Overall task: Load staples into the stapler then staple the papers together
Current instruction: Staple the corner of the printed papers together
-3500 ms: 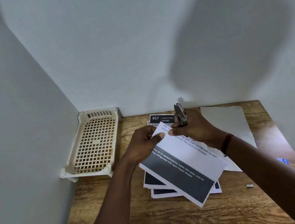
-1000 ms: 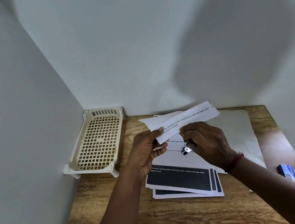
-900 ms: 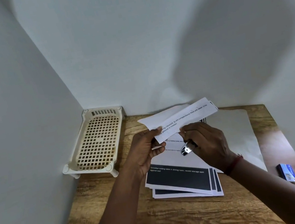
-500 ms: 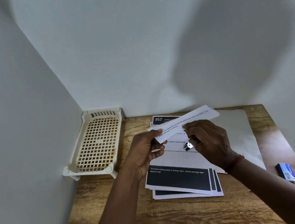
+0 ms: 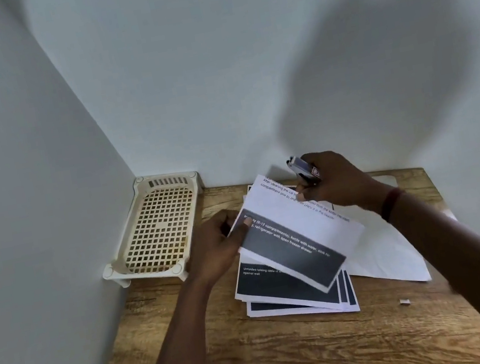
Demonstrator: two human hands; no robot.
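Observation:
My left hand pinches the left corner of a printed sheet, white on top with a dark band below, held tilted above the desk. My right hand grips a small silver stapler at the sheet's far top edge, its nose pointing up and left. Whether the stapler's jaws bite the paper is hidden by my fingers. Under the sheet lies a stack of similar printed papers on the wooden desk.
A cream lattice tray stands in the back left corner against the walls. Blank white sheets lie to the right of the stack. A tiny pale scrap rests near the right edge.
The held sheet has flipped down from a raised, folded-up pose to lie flatter and tilted. My right hand has lifted the stapler from under the paper to its far top edge.

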